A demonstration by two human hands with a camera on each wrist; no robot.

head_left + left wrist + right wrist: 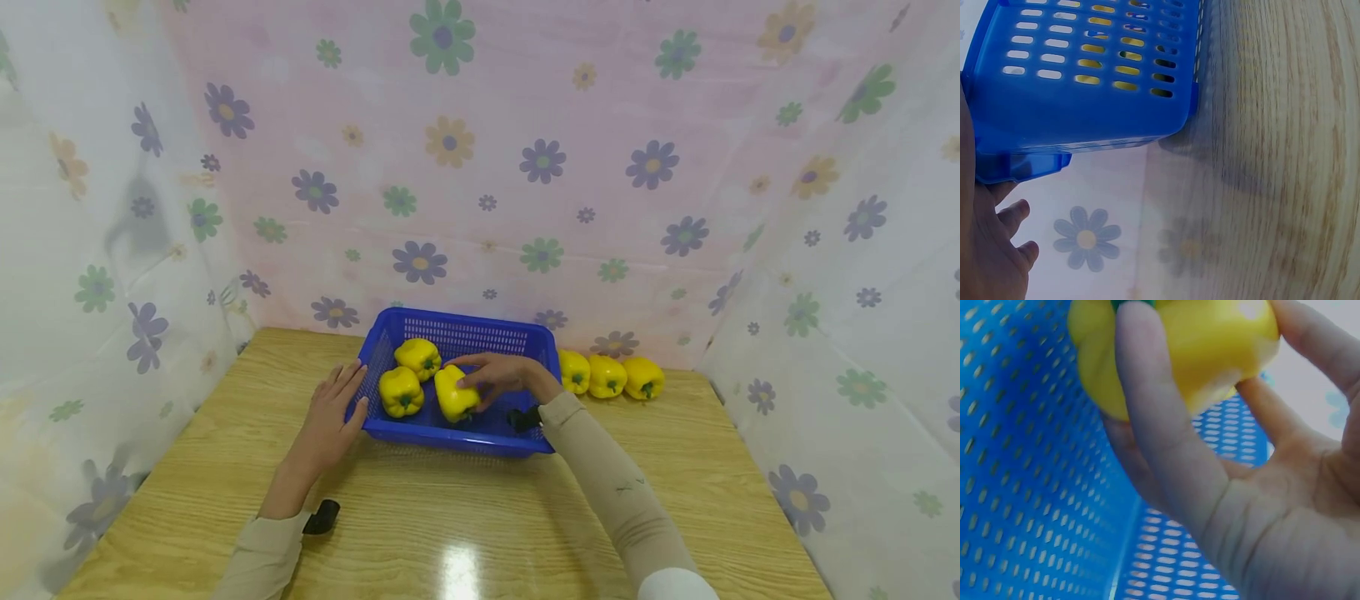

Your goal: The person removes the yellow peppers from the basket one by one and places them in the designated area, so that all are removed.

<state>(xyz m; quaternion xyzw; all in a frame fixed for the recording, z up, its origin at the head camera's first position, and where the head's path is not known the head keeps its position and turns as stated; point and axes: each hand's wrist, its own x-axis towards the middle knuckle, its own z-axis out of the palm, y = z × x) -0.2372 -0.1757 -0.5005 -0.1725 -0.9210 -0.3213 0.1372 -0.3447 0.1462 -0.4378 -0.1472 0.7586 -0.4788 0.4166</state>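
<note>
A blue perforated basket [450,438] stands on the table. Inside it, my right hand [504,372] grips a yellow bell pepper [453,395], which tilts with its green stem towards me. The right wrist view shows the thumb and fingers around this bell pepper [1216,350]. Two more yellow bell peppers, a rear one [417,357] and a nearer one [401,392], sit at the basket's left end. My left hand [330,421] rests against the left rim with its fingers extended. Part of that hand [991,250] shows beside the basket's outer wall [1085,119] in the left wrist view.
Three yellow bell peppers, the left one [574,372], the middle one [607,377] and the right one [643,378], line up just right of the basket. The wooden table [420,517] meets a flower-patterned cloth [487,167] at the back and sides.
</note>
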